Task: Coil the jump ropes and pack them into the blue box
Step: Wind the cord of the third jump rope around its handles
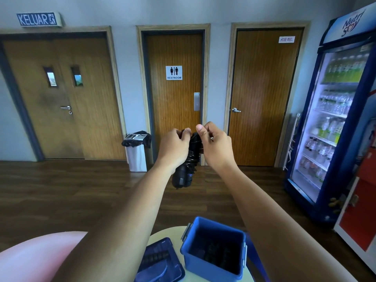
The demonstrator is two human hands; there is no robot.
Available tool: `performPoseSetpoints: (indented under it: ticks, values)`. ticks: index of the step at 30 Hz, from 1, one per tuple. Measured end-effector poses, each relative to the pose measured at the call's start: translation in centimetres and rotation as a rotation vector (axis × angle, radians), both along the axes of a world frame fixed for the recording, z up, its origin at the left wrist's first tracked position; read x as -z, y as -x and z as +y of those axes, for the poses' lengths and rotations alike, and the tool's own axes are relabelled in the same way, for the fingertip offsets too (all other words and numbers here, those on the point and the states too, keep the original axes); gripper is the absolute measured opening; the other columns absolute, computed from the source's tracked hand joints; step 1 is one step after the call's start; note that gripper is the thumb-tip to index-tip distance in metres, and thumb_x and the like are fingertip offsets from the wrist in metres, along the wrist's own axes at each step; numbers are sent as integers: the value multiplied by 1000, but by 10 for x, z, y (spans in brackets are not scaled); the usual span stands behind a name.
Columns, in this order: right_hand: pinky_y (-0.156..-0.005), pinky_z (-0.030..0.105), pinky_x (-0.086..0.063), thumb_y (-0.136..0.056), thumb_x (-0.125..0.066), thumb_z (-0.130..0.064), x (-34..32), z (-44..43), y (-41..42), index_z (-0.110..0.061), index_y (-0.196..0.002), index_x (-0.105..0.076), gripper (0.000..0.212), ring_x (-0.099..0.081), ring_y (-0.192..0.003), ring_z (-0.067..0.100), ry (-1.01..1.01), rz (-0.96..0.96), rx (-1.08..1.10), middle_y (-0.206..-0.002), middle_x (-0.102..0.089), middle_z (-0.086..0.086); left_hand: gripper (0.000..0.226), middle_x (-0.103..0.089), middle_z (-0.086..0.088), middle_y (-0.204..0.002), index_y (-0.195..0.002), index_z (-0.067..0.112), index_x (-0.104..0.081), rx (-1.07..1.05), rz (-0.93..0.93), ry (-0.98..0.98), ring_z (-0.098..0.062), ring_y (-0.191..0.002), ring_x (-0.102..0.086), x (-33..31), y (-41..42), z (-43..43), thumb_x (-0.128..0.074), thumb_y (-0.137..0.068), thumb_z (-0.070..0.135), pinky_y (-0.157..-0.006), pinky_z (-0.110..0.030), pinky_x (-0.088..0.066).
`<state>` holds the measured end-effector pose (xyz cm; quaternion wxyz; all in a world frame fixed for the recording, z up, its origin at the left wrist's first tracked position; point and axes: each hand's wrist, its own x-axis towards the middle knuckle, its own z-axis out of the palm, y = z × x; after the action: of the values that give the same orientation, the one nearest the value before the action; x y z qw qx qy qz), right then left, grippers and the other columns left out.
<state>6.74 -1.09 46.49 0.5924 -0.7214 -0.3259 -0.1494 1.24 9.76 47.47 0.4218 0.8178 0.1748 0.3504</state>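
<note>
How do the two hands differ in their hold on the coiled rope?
The left hand wraps round the upper part of the coiled jump rope; the right hand only pinches at its top with thumb and fingertips. The left hand seems to bear its weight, the right hand not. Both are held up, clear of the open blue box.

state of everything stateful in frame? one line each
jump rope: cord wound round its handles, held up in the air
left hand: grips the rope's upper end
right hand: pinches the cord at the top
blue box: open, upright, dark items inside
lid: off, lying left of the box
restroom door: shut
drinks fridge: door shut, lit inside
</note>
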Motion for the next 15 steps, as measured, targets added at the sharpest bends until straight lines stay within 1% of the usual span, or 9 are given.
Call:
performPoseSetpoints:
  ticks: [2, 4, 8, 9, 10, 11, 12, 13, 15]
  values:
    - [-75, 55, -57, -100, -50, -47, -3, 0, 0, -11, -85, -57, 40, -65, -79, 32, -2, 23, -5, -77, -66, 10, 33, -61, 1, -82, -95, 15, -57, -9, -5, -45, -12, -72, -56, 1, 0, -1, -44, -105, 44, -56, -27, -37]
    - [-76, 56, -57, -100, -51, -47, -6, -1, -1, -8, -86, -58, 43, -65, -81, 34, 2, 63, -18, -79, -67, 13, 34, -60, 2, -81, -96, 14, -57, -25, -16, -84, -10, -71, -54, 3, 0, -1, -44, -105, 44, -55, -26, -35]
    - [-74, 57, -60, -99, -54, -47, -10, -2, -7, 4, -89, -54, 52, -67, -88, 44, -21, 221, -139, -87, -66, 26, 36, -58, 4, -79, -97, 13, -58, -25, -49, -98, -11, -72, -54, 6, 1, 1, -44, -104, 45, -57, -26, -36]
    - [-74, 52, -62, -100, -54, -45, -11, -3, -8, 6, -89, -54, 52, -69, -88, 43, -34, 262, -179, -86, -66, 27, 36, -58, 4, -79, -97, 13, -59, -19, -60, -87, -12, -73, -54, 7, 1, 0, -45, -104, 45, -57, -26, -36]
    - [-72, 44, -64, -101, -54, -41, -13, -4, -8, 4, -89, -55, 47, -70, -84, 40, -54, 301, -217, -85, -66, 24, 36, -59, 4, -79, -97, 13, -59, -14, -71, -73, -12, -73, -55, 7, 2, 0, -45, -104, 45, -58, -26, -36]
    - [-67, 35, -64, -102, -53, -38, -14, -4, -8, 1, -90, -58, 40, -71, -78, 34, -75, 331, -251, -84, -66, 20, 36, -59, 4, -79, -96, 13, -60, -10, -83, -61, -12, -72, -55, 7, 3, 0, -46, -104, 45, -58, -27, -37]
    - [-64, 30, -63, -103, -53, -35, -16, -5, -9, -2, -91, -59, 36, -70, -74, 28, -89, 348, -279, -84, -67, 17, 35, -60, 4, -79, -95, 13, -60, -9, -93, -54, -11, -72, -55, 6, 3, -1, -46, -103, 45, -58, -27, -37]
    - [-63, 28, -61, -103, -53, -34, -16, -5, -9, -3, -90, -59, 34, -70, -71, 23, -98, 358, -304, -83, -67, 14, 35, -60, 4, -78, -94, 14, -60, -10, -102, -53, -10, -71, -55, 5, 4, -1, -47, -103, 45, -58, -27, -37]
    - [-61, 26, -59, -103, -53, -34, -15, -6, -11, -7, -85, -58, 33, -70, -69, 18, -107, 372, -336, -79, -69, 10, 35, -60, 4, -77, -94, 14, -60, -11, -110, -57, -9, -71, -55, 4, 5, 0, -48, -103, 46, -58, -27, -38]
